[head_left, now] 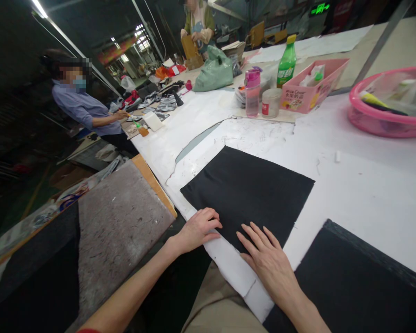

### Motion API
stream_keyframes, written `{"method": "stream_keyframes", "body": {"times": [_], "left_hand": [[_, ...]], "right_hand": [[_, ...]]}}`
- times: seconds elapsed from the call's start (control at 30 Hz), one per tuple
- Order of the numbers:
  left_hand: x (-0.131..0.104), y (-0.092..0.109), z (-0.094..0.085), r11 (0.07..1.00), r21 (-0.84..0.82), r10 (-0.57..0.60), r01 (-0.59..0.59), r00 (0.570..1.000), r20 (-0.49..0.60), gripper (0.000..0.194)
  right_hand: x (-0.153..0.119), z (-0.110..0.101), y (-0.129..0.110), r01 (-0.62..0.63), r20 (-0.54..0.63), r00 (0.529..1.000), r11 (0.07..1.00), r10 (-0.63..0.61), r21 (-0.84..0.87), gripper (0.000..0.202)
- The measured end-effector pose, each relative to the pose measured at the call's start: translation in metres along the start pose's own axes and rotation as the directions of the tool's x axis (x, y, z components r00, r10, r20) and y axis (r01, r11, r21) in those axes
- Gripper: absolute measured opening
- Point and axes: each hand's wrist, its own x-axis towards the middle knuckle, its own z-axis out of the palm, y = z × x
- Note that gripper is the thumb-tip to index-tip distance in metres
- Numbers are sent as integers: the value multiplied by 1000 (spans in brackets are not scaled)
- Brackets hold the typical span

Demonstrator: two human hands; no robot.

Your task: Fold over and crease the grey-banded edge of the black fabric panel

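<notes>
A flat, four-sided piece of black fabric (251, 192) lies on the white-covered table in front of me. My left hand (201, 227) rests at its near left edge, fingers slightly bent and apart, their tips touching the cloth. Flat on the near edge lies my right hand (266, 254), its fingers spread over the fabric and the table cover. To the right of that hand is a stack of black fabric pieces (360, 282), partly cut off by the view's lower edge.
On my left is a grey-brown board (125, 226) with black material (38, 277) on it. A pink bottle (253, 92), glass jar (271, 102), green bottle (287, 62), pink box (312, 88) and pink basket (388, 125) stand farther back. Two people work across the room.
</notes>
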Motion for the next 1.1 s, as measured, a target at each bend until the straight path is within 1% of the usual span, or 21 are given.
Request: {"method": "stream_keyframes", "body": {"times": [0.1,0.2,0.33,0.43,0.53,0.63,0.73,0.83,0.97,1.03,1.1], "left_hand": [[-5,-1,0,1000,18,0,0,1000,6,17],[-11,-1,0,999,41,-8,7,1000,14,17],[-14,4,-2,998,63,-20,20,1000,5,16],[-10,11,-2,998,70,0,0,1000,-4,23],[-7,17,1,996,71,59,-60,998,17,33],[-8,18,5,994,67,87,-89,996,33,26],[-13,17,8,996,56,70,-71,997,28,18],[-15,18,8,998,40,52,-53,999,13,17],[-13,23,8,1000,0,22,-22,999,-27,26],[-10,24,9,1000,-9,19,-19,999,-45,32],[-8,24,11,1000,-3,27,-27,999,-40,35]], "right_hand": [[0,2,-1,-21,-10,1000,1000,22,21,38],[0,2,-1,-13,-8,1000,1000,13,19,37],[0,0,-2,-17,10,1000,999,17,27,37],[0,0,-3,-41,1,999,998,41,52,38],[-1,2,-4,-49,-22,998,997,50,52,39],[0,2,-3,-39,-25,999,998,40,40,39],[0,1,-3,-36,-16,999,998,37,45,38],[0,0,-3,-38,-15,999,998,39,46,38],[0,0,-3,-30,-15,999,999,31,38,37],[0,-1,-2,-23,-33,999,1000,24,14,35],[1,-2,0,-6,-64,998,1000,4,-31,35]]}}
